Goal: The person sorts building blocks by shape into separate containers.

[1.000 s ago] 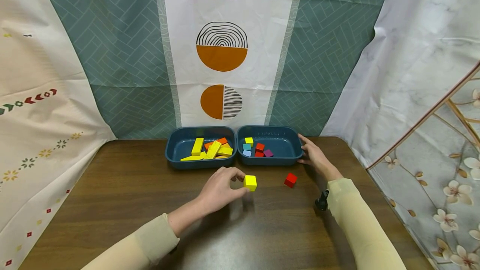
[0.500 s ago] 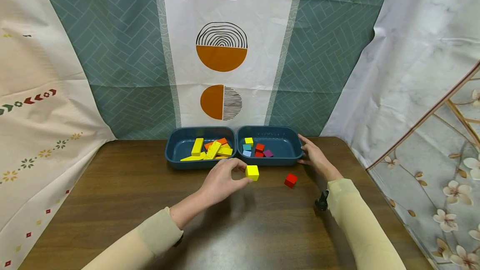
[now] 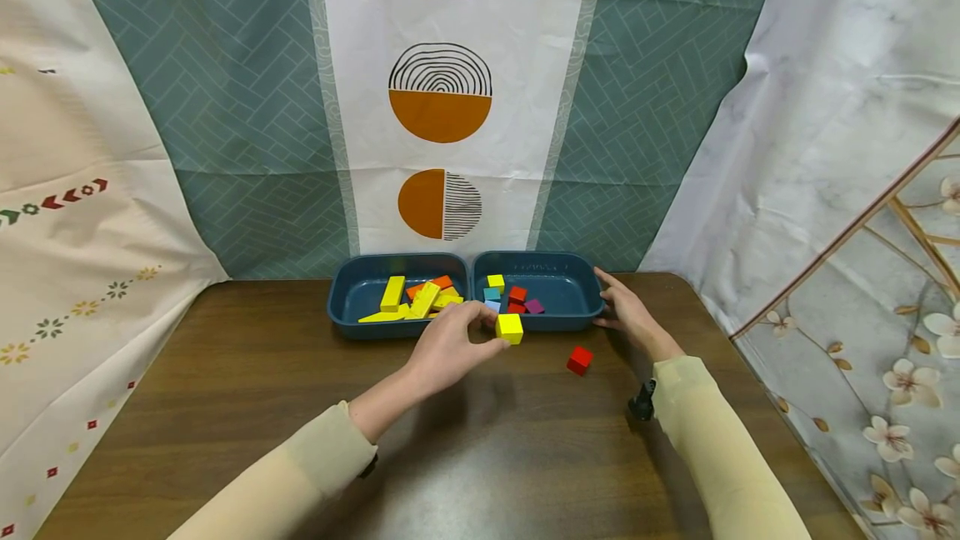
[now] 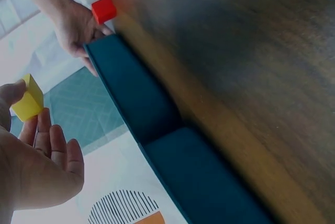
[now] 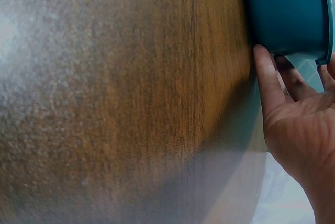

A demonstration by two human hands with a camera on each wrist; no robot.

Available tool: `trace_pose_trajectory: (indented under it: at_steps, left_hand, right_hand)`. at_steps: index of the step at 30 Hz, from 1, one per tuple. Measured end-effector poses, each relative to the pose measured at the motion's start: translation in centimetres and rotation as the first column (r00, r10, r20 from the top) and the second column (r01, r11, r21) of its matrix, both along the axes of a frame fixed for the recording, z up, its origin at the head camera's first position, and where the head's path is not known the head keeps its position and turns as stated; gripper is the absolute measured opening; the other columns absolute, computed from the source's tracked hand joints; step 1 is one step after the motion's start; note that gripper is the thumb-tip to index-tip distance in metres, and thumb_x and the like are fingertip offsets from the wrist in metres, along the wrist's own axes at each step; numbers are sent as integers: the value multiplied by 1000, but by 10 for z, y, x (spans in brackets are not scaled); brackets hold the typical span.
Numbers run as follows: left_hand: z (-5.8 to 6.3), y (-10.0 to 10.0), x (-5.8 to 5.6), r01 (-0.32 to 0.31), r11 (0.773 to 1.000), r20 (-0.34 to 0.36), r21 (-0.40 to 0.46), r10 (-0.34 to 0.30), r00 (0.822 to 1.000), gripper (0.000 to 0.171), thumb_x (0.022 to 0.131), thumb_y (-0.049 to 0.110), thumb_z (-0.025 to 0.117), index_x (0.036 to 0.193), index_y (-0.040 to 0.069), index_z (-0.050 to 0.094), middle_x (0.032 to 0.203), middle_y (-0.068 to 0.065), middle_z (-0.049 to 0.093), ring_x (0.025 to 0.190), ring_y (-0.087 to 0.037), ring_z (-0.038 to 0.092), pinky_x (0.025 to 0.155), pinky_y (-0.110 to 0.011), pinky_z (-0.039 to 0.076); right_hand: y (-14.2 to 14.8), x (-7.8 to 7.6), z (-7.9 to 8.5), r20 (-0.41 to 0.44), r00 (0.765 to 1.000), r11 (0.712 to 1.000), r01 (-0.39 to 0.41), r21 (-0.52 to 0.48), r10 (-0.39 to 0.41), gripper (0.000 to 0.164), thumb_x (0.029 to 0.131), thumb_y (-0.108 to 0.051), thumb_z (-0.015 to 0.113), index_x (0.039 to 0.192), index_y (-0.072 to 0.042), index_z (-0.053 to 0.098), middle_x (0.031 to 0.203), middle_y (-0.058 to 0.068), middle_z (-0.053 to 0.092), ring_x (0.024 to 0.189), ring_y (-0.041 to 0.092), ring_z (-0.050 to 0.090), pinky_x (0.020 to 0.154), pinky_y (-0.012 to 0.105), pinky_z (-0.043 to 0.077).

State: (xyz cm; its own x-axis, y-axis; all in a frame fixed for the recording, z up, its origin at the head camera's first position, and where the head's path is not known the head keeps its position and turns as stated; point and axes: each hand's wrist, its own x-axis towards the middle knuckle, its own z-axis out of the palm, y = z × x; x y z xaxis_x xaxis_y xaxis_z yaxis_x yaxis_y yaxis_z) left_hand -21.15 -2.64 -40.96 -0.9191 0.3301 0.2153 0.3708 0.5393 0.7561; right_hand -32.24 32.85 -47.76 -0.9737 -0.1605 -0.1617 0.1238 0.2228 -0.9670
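Observation:
Between thumb and fingertips my left hand [image 3: 450,350] pinches a yellow cube [image 3: 509,329], held up in front of the right blue bin [image 3: 566,322]. The left wrist view also shows this yellow cube [image 4: 30,100] in the fingers. At the bin's right end my right hand [image 3: 632,320] rests its fingers against the outer wall; the right wrist view has its fingers extended along the blue bin [image 5: 290,14]. Inside the right bin lie a yellow cube [image 3: 496,282], a teal cube [image 3: 492,294], a purple block [image 3: 534,307] and several others. A red cube [image 3: 580,361] sits on the table before it.
A second blue bin [image 3: 343,307] stands directly left of the first, holding several yellow blocks [image 3: 392,294] and orange ones. Both bins are on the brown wooden table [image 3: 262,382], near its back edge. A patterned cloth [image 3: 255,107] hangs behind.
My left hand has carried the yellow cube forward and slightly right, from over the table to the right bin's front edge in the head view. My right hand has stayed at the bin.

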Motion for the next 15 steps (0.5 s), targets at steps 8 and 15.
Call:
trace_pose_trajectory:
  at_steps: [8,15]
  left_hand:
    - [7,2,-11,-25,1000,-49,-11,24,999,35,86,35,84,113,15,72,106,5,68,98,-19,55,82,-36,50]
    - [15,3,-24,-60,998,-68,-16,59,996,36,87,35,83,114,13,72,108,4,68,101,-21,57,82,-35,52]
  right_hand:
    - [0,0,0,0,1000,1000,2,-1,-2,64,105,-12,28,166,-28,14,171,7,1,144,40,34,109,59,41]
    - [0,1,1,3,1000,1000,1,-17,-1,64,105,-12,27,166,-28,15,171,5,-1,145,42,31,110,62,37]
